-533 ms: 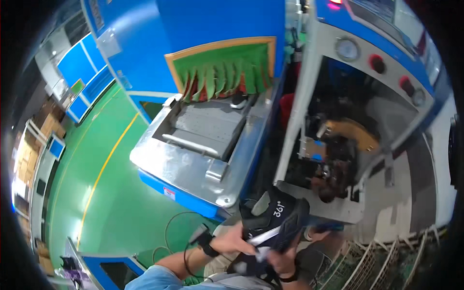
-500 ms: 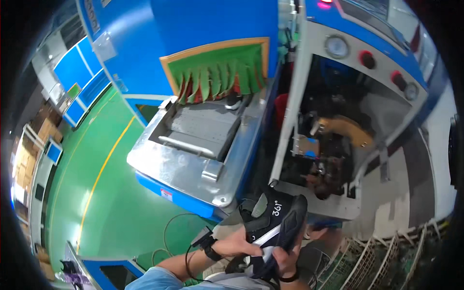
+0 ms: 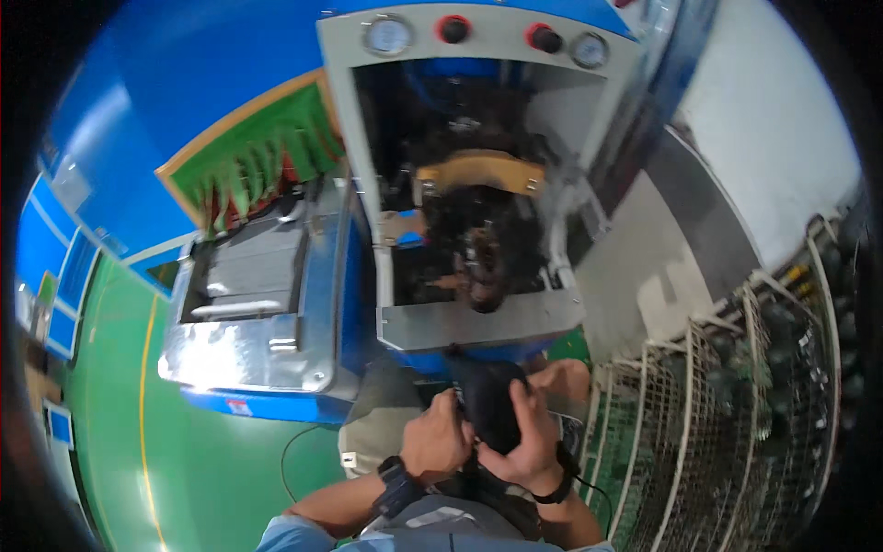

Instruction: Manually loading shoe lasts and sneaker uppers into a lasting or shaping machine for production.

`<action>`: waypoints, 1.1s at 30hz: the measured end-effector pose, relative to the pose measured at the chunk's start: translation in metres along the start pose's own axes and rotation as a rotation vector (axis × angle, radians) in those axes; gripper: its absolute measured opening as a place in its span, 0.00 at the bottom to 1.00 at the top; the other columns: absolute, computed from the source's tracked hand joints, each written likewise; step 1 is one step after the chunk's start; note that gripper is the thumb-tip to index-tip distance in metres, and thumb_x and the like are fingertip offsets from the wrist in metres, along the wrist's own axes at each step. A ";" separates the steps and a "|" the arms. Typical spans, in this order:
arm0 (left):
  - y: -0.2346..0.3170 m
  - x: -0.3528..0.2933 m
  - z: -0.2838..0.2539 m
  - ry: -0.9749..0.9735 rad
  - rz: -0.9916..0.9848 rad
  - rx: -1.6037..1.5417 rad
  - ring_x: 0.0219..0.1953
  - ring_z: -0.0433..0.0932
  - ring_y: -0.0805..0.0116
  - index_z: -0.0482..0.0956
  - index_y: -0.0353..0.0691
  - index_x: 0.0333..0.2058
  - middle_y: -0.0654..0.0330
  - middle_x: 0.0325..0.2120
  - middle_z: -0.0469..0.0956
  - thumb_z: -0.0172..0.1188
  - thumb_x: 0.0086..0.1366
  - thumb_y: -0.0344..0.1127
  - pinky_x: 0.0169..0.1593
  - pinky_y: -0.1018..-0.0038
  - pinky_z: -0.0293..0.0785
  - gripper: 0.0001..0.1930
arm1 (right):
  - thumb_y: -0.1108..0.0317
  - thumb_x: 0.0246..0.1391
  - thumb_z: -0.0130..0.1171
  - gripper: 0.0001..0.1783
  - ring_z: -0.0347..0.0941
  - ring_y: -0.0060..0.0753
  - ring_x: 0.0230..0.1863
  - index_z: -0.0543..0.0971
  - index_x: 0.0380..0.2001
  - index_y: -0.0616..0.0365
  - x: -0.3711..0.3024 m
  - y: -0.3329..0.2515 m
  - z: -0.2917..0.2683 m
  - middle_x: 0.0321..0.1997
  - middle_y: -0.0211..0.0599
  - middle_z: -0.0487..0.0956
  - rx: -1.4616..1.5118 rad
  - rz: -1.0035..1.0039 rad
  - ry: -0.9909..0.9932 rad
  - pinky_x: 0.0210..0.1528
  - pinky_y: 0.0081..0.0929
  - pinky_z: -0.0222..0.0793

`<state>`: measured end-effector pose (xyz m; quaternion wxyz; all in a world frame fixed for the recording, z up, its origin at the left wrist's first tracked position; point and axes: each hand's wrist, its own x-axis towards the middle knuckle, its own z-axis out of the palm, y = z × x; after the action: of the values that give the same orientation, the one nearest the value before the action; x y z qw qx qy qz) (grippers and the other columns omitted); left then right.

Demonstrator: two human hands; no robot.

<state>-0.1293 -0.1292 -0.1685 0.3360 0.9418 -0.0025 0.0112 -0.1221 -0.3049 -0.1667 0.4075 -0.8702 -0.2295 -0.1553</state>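
A black shoe (image 3: 494, 405) is between my two hands, low in front of my body and just below the front ledge of a machine. My left hand (image 3: 436, 443) is closed on its left side, fingers curled. On the other side my right hand (image 3: 526, 446) wraps round it, thumb and fingers pressed into the dark surface. The shoe's lower part is covered by my hands. Beyond it stands the open-fronted machine (image 3: 478, 324), and inside its bay is a dark, shiny shoe-shaped form (image 3: 483, 271) beneath a curved yellow plate (image 3: 480, 170).
On the left stands a conveyor (image 3: 248, 262) with a metal frame, its opening hung with green strips (image 3: 267, 152). Wire racks (image 3: 685, 432) fill the right side. Round gauges (image 3: 387, 35) and black knobs (image 3: 453, 29) line the machine's top. A cable (image 3: 285, 469) trails over the green floor.
My view has swung right, so the machine now sits in the middle. The shoe has turned in my hands, and its white stripe no longer shows. Both hands still hold it.
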 end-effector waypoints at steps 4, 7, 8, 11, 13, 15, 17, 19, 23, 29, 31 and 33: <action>-0.030 0.008 -0.023 -0.418 0.351 0.341 0.25 0.81 0.43 0.76 0.37 0.37 0.48 0.21 0.80 0.59 0.64 0.43 0.29 0.54 0.78 0.14 | 0.61 0.38 0.70 0.55 0.71 0.72 0.51 0.58 0.71 0.57 -0.006 -0.015 0.004 0.56 0.67 0.70 0.121 0.239 -0.108 0.50 0.48 0.73; -0.057 0.015 -0.035 -0.529 0.563 0.250 0.21 0.80 0.50 0.79 0.41 0.30 0.52 0.20 0.79 0.60 0.64 0.48 0.25 0.58 0.76 0.15 | 0.65 0.41 0.70 0.53 0.73 0.54 0.58 0.58 0.72 0.58 -0.024 0.009 0.021 0.61 0.61 0.71 0.416 0.470 -0.214 0.57 0.37 0.69; -0.067 0.014 -0.030 -0.530 0.559 0.234 0.21 0.80 0.50 0.79 0.41 0.30 0.52 0.20 0.79 0.60 0.64 0.48 0.25 0.58 0.76 0.15 | 0.66 0.42 0.70 0.53 0.73 0.46 0.60 0.58 0.72 0.58 -0.033 0.015 0.025 0.63 0.59 0.72 0.623 0.604 -0.271 0.60 0.33 0.67; -0.089 0.011 -0.012 -0.386 0.897 -0.007 0.19 0.77 0.60 0.82 0.49 0.32 0.63 0.18 0.76 0.64 0.61 0.40 0.21 0.64 0.73 0.05 | 0.72 0.42 0.68 0.52 0.71 0.29 0.59 0.57 0.72 0.61 -0.023 0.021 0.020 0.64 0.46 0.73 0.732 0.730 -0.284 0.61 0.26 0.65; -0.057 -0.003 -0.026 -0.327 0.988 -0.292 0.19 0.77 0.63 0.81 0.49 0.31 0.65 0.15 0.72 0.64 0.58 0.37 0.22 0.66 0.73 0.03 | 0.77 0.41 0.64 0.50 0.75 0.26 0.51 0.58 0.72 0.62 -0.017 0.034 0.011 0.58 0.38 0.77 0.842 0.772 -0.136 0.55 0.24 0.70; -0.033 -0.020 -0.023 -0.294 1.044 -0.181 0.19 0.77 0.64 0.80 0.49 0.32 0.64 0.15 0.72 0.62 0.54 0.35 0.23 0.66 0.74 0.05 | 0.74 0.42 0.60 0.48 0.75 0.27 0.52 0.59 0.71 0.65 0.020 0.017 -0.016 0.58 0.38 0.77 1.146 0.898 0.004 0.58 0.25 0.68; -0.044 0.001 -0.014 -0.138 0.796 -0.110 0.21 0.78 0.58 0.77 0.44 0.30 0.59 0.18 0.74 0.62 0.57 0.37 0.25 0.64 0.75 0.06 | 0.72 0.42 0.61 0.48 0.73 0.29 0.56 0.60 0.70 0.67 0.058 0.013 -0.026 0.60 0.39 0.75 1.172 0.665 0.143 0.62 0.26 0.65; -0.052 0.030 -0.019 -0.004 0.510 -0.095 0.24 0.79 0.55 0.77 0.41 0.32 0.57 0.22 0.78 0.64 0.62 0.39 0.29 0.62 0.75 0.09 | 0.71 0.41 0.62 0.48 0.71 0.31 0.61 0.60 0.70 0.69 0.101 0.002 -0.047 0.62 0.42 0.74 0.777 0.356 0.102 0.65 0.27 0.62; -0.066 0.038 -0.052 0.030 0.237 -0.490 0.30 0.80 0.51 0.80 0.38 0.38 0.52 0.28 0.80 0.65 0.63 0.41 0.34 0.61 0.76 0.12 | 0.78 0.42 0.63 0.48 0.68 0.34 0.64 0.58 0.70 0.72 0.175 -0.032 -0.079 0.64 0.47 0.72 0.476 0.284 0.043 0.67 0.28 0.59; -0.081 0.030 -0.019 -0.168 0.270 -0.299 0.29 0.81 0.49 0.83 0.39 0.33 0.51 0.27 0.80 0.63 0.65 0.41 0.32 0.59 0.77 0.11 | 0.72 0.41 0.66 0.47 0.75 0.27 0.52 0.64 0.69 0.62 0.264 -0.030 -0.086 0.54 0.45 0.79 0.117 0.326 -0.110 0.58 0.25 0.68; -0.079 0.029 -0.011 -0.228 0.317 -0.323 0.27 0.81 0.51 0.84 0.40 0.32 0.53 0.26 0.81 0.62 0.65 0.42 0.31 0.60 0.78 0.11 | 0.61 0.39 0.68 0.46 0.77 0.28 0.46 0.69 0.66 0.57 0.288 -0.026 -0.081 0.45 0.51 0.82 -0.154 0.304 -0.281 0.51 0.25 0.70; -0.079 0.029 0.000 -0.266 0.348 -0.323 0.27 0.82 0.51 0.84 0.40 0.33 0.53 0.27 0.82 0.62 0.65 0.42 0.31 0.60 0.79 0.12 | 0.60 0.40 0.68 0.46 0.78 0.34 0.44 0.69 0.66 0.56 0.307 -0.026 -0.076 0.43 0.54 0.82 -0.242 0.323 -0.392 0.50 0.26 0.71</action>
<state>-0.0992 -0.0682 -0.2176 0.4718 0.8545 -0.2100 -0.0555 0.1178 -0.2656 0.0372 0.2679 -0.9512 -0.1421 0.0566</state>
